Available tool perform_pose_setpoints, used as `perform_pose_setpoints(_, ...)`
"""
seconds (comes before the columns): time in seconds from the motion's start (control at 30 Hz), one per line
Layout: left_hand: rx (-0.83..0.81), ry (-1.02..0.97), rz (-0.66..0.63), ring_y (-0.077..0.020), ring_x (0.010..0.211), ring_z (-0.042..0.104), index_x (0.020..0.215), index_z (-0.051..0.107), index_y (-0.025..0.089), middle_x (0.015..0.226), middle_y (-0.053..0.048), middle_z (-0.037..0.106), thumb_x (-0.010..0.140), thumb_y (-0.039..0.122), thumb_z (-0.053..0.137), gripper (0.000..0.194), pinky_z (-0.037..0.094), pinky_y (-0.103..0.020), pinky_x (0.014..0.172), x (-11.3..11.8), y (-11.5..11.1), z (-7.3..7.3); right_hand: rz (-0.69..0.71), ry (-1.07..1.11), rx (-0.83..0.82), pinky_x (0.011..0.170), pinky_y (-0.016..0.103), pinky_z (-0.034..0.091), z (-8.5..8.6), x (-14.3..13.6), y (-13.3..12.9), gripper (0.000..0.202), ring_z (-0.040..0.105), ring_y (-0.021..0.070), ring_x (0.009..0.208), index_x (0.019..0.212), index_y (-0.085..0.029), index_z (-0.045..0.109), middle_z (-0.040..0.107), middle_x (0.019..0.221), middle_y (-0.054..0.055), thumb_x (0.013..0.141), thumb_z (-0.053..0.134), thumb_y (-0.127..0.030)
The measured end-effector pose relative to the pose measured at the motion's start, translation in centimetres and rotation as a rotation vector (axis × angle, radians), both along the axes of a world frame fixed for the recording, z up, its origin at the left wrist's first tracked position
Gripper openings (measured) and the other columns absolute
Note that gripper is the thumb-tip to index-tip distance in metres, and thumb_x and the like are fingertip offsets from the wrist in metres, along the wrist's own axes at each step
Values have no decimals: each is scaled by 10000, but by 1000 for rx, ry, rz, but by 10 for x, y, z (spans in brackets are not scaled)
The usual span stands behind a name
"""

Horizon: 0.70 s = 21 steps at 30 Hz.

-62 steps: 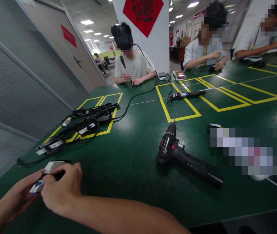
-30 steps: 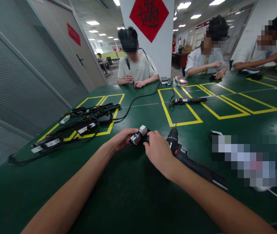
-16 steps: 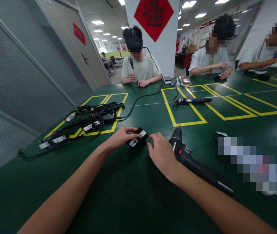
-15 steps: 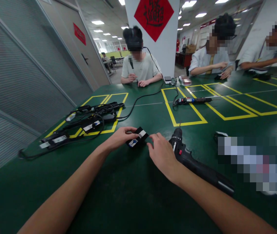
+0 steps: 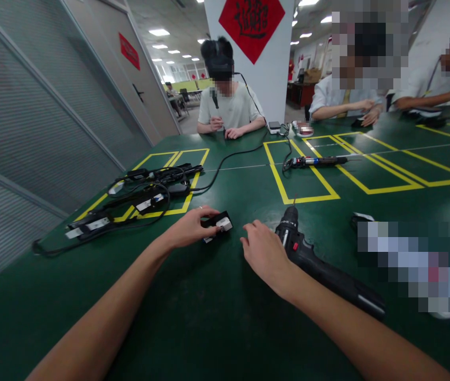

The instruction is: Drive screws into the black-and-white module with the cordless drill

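Observation:
My left hand (image 5: 187,230) grips a small black block (image 5: 227,232) with white labels between thumb and fingers, low over the green table (image 5: 209,317). Its kind does not show clearly. To the right of the block, and apart from it, is my right hand (image 5: 265,250). Its fingers are loosely bent with a gap at the thumb, and nothing shows in them. Close beside this hand lies a black cordless drill (image 5: 320,272), its bit directed toward the far side of the table.
Black adapters with cables (image 5: 149,198) lie heaped at the left inside yellow tape outlines. A thin electric screwdriver (image 5: 318,161) rests farther back. A blurred-out object (image 5: 419,264) is at the right. Several people sit across the table; one (image 5: 230,108) holds a tool upright.
The block has tilted and shifted slightly left in my left hand, away from my right fingers. My right hand has barely moved. The whole view has shifted slightly.

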<state>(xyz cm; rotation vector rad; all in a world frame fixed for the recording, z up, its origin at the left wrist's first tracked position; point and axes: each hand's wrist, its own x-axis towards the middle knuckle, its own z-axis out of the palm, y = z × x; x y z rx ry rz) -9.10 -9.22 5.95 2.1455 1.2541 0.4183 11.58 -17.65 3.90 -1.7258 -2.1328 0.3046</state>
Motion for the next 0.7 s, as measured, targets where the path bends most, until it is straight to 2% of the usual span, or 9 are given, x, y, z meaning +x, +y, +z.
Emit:
perform_pose_setpoints(0.3,24,10,-98,-218,1066,542,1180,568,218,1135,-70,582,765,354,574,437,431,-367,936,3,-4,1,26,-13,28,764,396,530,5,0,0,229,638,197,916,1110,-166,591,638,1096,56,903,559,-258)
perform_pose_setpoints(0.5,18,-162,-28,-231,1130,532,1188,536,214,1234,-75,563,757,386,608,469,393,-403,1016,4,-12,-13,61,-55,23,762,394,526,10,-2,-10,207,639,193,901,1086,-162,600,645,1064,49,902,560,-248)
perform_pose_setpoints(0.63,39,-269,-75,-231,1211,478,1160,517,213,1327,-94,490,794,360,585,400,371,-422,1039,13,-16,-25,103,-130,8,749,381,519,18,7,-18,159,630,187,881,1016,-161,619,648,1014,42,886,578,-244)
perform_pose_setpoints(0.7,62,-293,-112,-249,1266,422,1178,488,206,1368,-115,428,751,352,641,477,349,-437,1057,18,-16,-32,122,-162,9,752,381,513,25,15,-16,151,620,188,881,997,-170,624,644,1010,45,877,587,-253)
